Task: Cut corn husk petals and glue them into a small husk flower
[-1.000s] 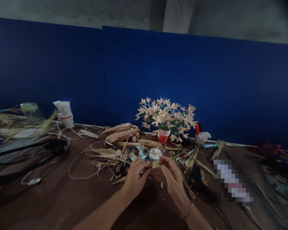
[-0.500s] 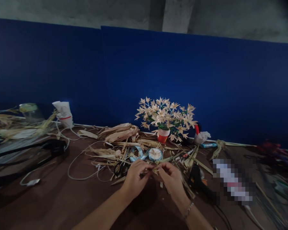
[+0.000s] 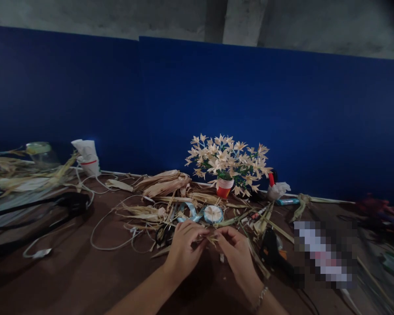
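Between my fingertips, low over the brown table, is a small pale piece of dried husk with pointed ends [image 3: 212,239]. My left hand [image 3: 184,246] pinches it from the left, thumb and forefinger together. My right hand [image 3: 235,249], a bracelet at its wrist, pinches its other side. Just beyond them lies a round blue-rimmed spool [image 3: 213,214] with a pale top, beside a loop of light blue ribbon [image 3: 192,211]. Scissors with black handles [image 3: 165,235] lie partly hidden left of my left hand. A black glue gun [image 3: 272,247] rests right of my right hand.
Husk-coloured flowers [image 3: 225,159] stand in a red cup [image 3: 223,187] near the blue partition [image 3: 265,96]. Dried husks [image 3: 166,183] lie piled behind my hands. A white cable [image 3: 100,247] loops at left, near a black strap [image 3: 74,203]. A pixelated patch covers something at right.
My fingers have shifted slightly around the husk piece, and more of its pointed ends shows now. Both hands stay in nearly the same place. The view has moved a little.
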The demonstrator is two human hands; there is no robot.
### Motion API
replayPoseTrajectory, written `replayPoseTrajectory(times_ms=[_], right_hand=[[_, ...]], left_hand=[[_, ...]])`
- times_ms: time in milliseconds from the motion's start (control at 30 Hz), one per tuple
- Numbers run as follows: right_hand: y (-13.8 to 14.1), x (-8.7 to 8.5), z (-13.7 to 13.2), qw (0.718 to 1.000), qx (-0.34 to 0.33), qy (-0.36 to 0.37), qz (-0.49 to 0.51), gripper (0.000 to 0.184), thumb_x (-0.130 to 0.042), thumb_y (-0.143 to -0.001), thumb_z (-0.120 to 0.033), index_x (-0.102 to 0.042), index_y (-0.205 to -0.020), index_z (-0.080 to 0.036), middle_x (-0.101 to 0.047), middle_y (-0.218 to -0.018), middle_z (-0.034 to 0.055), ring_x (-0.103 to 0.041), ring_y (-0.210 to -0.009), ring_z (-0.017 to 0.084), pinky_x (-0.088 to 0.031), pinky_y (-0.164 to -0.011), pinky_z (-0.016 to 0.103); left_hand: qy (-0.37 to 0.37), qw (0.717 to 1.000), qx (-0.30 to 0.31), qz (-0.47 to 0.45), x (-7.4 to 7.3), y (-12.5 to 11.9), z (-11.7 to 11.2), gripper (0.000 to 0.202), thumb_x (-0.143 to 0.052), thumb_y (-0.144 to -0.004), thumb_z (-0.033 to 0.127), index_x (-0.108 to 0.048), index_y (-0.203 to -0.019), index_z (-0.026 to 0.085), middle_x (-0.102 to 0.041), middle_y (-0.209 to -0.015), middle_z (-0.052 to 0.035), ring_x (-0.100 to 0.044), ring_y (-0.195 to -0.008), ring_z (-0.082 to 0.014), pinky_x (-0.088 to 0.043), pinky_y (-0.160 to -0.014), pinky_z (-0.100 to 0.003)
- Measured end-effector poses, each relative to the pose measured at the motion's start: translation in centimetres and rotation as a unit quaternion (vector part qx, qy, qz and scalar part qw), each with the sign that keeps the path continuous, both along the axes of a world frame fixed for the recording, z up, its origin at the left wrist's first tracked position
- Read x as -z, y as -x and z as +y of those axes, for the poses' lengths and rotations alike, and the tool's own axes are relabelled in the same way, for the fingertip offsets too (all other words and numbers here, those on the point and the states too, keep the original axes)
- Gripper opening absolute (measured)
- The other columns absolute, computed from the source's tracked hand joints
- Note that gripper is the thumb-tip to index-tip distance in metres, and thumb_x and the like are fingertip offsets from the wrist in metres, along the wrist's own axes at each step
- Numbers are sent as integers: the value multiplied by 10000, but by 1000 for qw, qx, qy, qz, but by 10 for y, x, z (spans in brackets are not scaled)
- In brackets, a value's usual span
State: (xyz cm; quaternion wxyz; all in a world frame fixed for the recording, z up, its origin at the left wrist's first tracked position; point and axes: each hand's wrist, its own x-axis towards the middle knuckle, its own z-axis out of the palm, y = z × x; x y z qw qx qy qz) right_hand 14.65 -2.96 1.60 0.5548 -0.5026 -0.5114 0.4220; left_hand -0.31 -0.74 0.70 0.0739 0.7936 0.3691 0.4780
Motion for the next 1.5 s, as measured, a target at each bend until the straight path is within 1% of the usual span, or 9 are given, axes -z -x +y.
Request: replayPoseTrajectory(times_ms=[500,667,733,800,867,1000,1167,1300,1500], right_hand=[[1,0,0,1000,-15,-2,-4,234,-617,-703,-372,-619,-701,-138,-616,-644,29,-540,-598,142,-435,-559,227],[2,-6,-4,999,-25,-31,-27,203,-555,-761,-344,-602,-762,-146,-629,-727,50,-565,-671,162,-460,-628,258],[1,-8,-7,993,4,-83,-80,168,-521,-786,-309,-582,-838,-161,-623,-805,59,-567,-741,172,-458,-686,283],[-1,-10,-11,969,45,-174,-169,123,-522,-779,-267,-558,-858,-180,-597,-849,57,-549,-807,182,-436,-741,311],[-2,-12,-14,926,74,-260,-263,75,-538,-758,-237,-542,-818,-193,-569,-851,49,-523,-841,190,-406,-766,334],[2,-14,-17,864,101,-303,-389,34,-547,-746,-202,-542,-780,-202,-540,-848,38,-492,-837,192,-357,-750,346],[5,-14,-18,835,137,-299,-442,50,-529,-753,-174,-557,-729,-208,-532,-842,29,-474,-839,190,-313,-767,351],[4,-17,-19,815,162,-314,-459,79,-543,-748,-190,-570,-680,-217,-536,-852,28,-475,-837,191,-300,-775,350],[4,-19,-18,815,161,-311,-462,67,-535,-735,-175,-566,-694,-218,-532,-859,29,-481,-830,193,-302,-767,349]], left_hand=[[31,999,4,-18,-2,-2,0,86,-540,-776,199,-588,-705,191,-646,-716,-20,-547,-739,-170,-349,-724,-325],[48,998,0,-49,-1,-1,2,117,-542,-770,189,-600,-668,192,-645,-688,-19,-554,-721,-168,-360,-723,-330],[51,997,-9,-57,-1,0,3,118,-549,-769,208,-606,-667,193,-640,-678,-19,-552,-708,-167,-366,-706,-326],[39,997,-24,-54,0,1,4,127,-553,-770,241,-604,-665,193,-635,-663,-19,-548,-694,-168,-366,-691,-325],[19,998,-41,-39,0,1,4,134,-562,-766,261,-590,-656,189,-631,-655,-16,-547,-688,-169,-361,-686,-325],[-14,998,-56,13,-2,0,1,118,-550,-771,224,-558,-660,185,-630,-674,-18,-542,-714,-168,-353,-702,-326],[-36,996,-68,47,-5,-1,-4,94,-534,-740,130,-546,-663,183,-619,-667,-2,-535,-708,-161,-340,-710,-324],[-38,994,-75,63,-8,-1,-6,88,-519,-749,140,-552,-677,181,-619,-675,-6,-534,-717,-166,-332,-711,-326],[-40,993,-89,67,-12,-2,-7,110,-516,-741,133,-532,-645,184,-604,-633,5,-527,-684,-157,-327,-689,-319]])
